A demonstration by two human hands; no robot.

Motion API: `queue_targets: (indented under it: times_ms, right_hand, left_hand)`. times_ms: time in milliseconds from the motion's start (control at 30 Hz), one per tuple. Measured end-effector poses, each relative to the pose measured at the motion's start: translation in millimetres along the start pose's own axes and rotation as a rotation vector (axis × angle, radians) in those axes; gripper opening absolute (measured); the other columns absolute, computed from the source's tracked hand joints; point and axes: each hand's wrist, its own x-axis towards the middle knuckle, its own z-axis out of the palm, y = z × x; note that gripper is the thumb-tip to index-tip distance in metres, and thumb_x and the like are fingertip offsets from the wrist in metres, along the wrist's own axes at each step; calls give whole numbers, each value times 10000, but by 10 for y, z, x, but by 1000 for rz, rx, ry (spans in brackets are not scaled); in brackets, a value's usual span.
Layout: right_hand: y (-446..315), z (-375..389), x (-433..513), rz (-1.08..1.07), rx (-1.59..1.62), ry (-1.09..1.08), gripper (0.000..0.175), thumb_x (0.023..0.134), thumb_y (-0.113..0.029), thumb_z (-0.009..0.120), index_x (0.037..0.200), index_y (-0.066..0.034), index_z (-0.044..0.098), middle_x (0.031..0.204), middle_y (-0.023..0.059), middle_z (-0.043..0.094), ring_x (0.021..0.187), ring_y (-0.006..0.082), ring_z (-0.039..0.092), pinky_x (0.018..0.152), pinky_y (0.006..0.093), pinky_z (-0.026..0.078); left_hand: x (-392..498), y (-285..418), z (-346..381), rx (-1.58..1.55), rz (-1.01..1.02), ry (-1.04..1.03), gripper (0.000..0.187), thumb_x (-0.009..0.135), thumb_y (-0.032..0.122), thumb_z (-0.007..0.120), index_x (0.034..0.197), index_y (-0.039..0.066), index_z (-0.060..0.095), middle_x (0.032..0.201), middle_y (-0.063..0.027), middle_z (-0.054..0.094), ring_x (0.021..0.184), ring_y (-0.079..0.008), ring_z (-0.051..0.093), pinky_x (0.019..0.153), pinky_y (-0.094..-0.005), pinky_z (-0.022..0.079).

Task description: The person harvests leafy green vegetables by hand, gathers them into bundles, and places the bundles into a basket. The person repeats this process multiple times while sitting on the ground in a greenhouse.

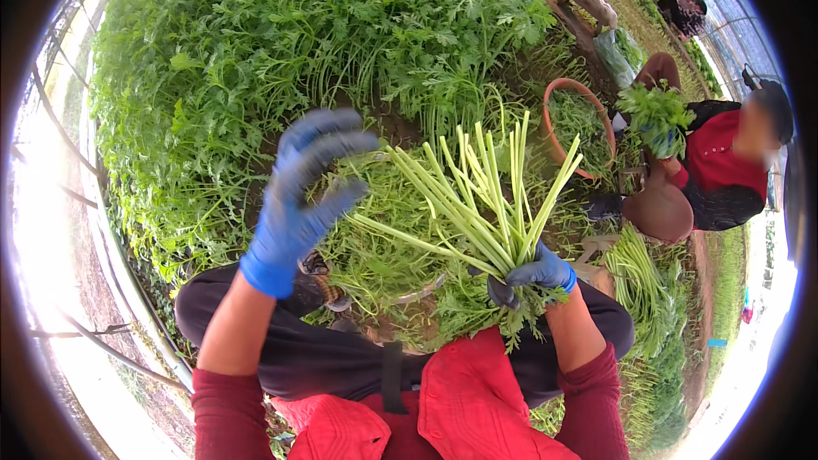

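My right hand (537, 275), in a blue coated glove, grips a bunch of leafy green stalks (486, 211). The pale cut ends fan out upward and away from me, while the leaves hang below my fist near my lap. My left hand (307, 185), gloved the same way, is raised to the left of the bunch with fingers spread and nothing in it. Its fingers are blurred. Beneath both hands, between my knees, lies a heap of loose stems and leaves (377, 249); part of a round rim (418, 291) shows at its near side.
A dense bed of leafy greens (332, 32) stands ahead. To the right are an orange-rimmed tub (547, 121) holding greens and a seated person (716, 160) with a bunch. Cut bunches (645, 294) lie at my right. The greenhouse's curved frame (70, 128) borders the left side.
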Motion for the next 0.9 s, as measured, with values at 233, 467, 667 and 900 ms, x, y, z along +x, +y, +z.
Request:
queue_targets:
  times_ms: [233,467,667,900]
  right_hand:
    - [-7,76,136,88,-165,18,467,873,12,600,1299,45,410,691,149,625,545,203,612,471,296,490]
    - [-44,75,-22,7,-13,-1,551,820,58,619,1328,28,407,733,182,639,562,243,624,474,316,499]
    - [-6,74,-78,-59,43,-2,590,776,59,635,1315,74,395,796,236,624,570,252,606,443,323,478]
    - [79,53,-54,17,29,59,579,806,57,615,1332,39,372,766,228,640,564,253,619,457,321,490]
  left_hand:
    - [-285,70,711,218,69,-82,291,695,211,803,966,177,703,1182,-12,607,1224,-290,429,1030,-427,289]
    - [-234,-608,219,111,-264,133,267,695,76,786,946,150,730,1103,-24,648,1152,-233,505,957,-361,408]
    - [-846,-506,557,-245,-277,-352,836,700,-15,754,1439,113,386,1437,-50,458,1361,-237,379,1155,-388,234]
    - [-614,-571,1136,-736,-828,-103,317,872,141,695,1160,24,630,1081,-85,669,985,-164,594,893,-296,480]
